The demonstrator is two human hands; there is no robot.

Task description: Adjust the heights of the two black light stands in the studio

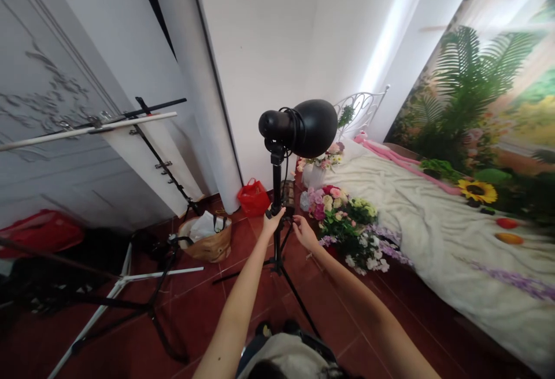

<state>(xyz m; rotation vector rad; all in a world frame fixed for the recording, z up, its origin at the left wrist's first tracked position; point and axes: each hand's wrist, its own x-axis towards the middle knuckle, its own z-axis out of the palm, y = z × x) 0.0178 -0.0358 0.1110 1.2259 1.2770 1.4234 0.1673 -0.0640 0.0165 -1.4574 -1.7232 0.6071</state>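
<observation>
A black studio light (313,127) with a bowl-shaped reflector sits on top of a black light stand (277,185), directly in front of me. Its cable is looped around the lamp housing and hangs beside the pole. My left hand (273,222) is closed around the pole below the lamp. Just right of the pole, my right hand (305,233) has its thumb and fingers drawn together beside the stand's collar. Whatever lies between those fingertips is too small to make out. Lower down, the stand's legs spread over the red tiled floor (255,295).
At right, artificial flowers (342,211) stand against a bed (416,205) with a cream blanket. A red bag (254,197) and a brown bag (210,243) sit on the floor. More stands with a white crossbar (130,125) and splayed legs (160,273) occupy the left.
</observation>
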